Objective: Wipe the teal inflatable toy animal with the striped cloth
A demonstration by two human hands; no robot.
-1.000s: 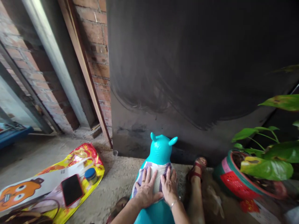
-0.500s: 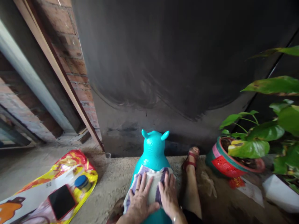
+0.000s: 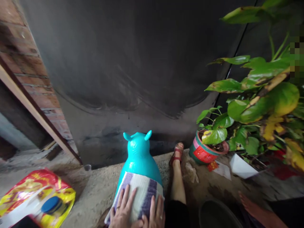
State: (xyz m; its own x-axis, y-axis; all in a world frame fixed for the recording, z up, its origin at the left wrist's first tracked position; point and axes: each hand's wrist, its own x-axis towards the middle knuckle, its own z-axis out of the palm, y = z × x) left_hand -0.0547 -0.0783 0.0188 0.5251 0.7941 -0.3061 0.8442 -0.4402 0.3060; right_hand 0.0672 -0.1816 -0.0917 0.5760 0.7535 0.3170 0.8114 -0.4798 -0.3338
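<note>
A glossy turquoise inflatable animal toy [image 3: 140, 164] with two small ears stands in front of me, its head toward the dark panel. Over its back lies a striped white and purple towel [image 3: 140, 185]. My left hand [image 3: 124, 207] rests flat on the towel's left part, fingers spread. Toward the towel's right edge, my right hand [image 3: 155, 213] lies flat with its fingers stretched out. Both wrists are cut off by the bottom of the picture. A foot in a red sandal [image 3: 177, 153] is on the floor to the toy's right.
At left lies a red and yellow plastic bag [image 3: 39, 180] with a blue-lidded jar [image 3: 53, 205] on it. A potted plant [image 3: 206, 147] and a white planter [image 3: 242, 166] stand at right. A dark round basin [image 3: 217, 215] and another person's bare foot [image 3: 251, 205] are lower right.
My view has turned right, so the toy and bag sit farther left and the basin appears. Both hands have slid back toward me; the towel now lies flatter.
</note>
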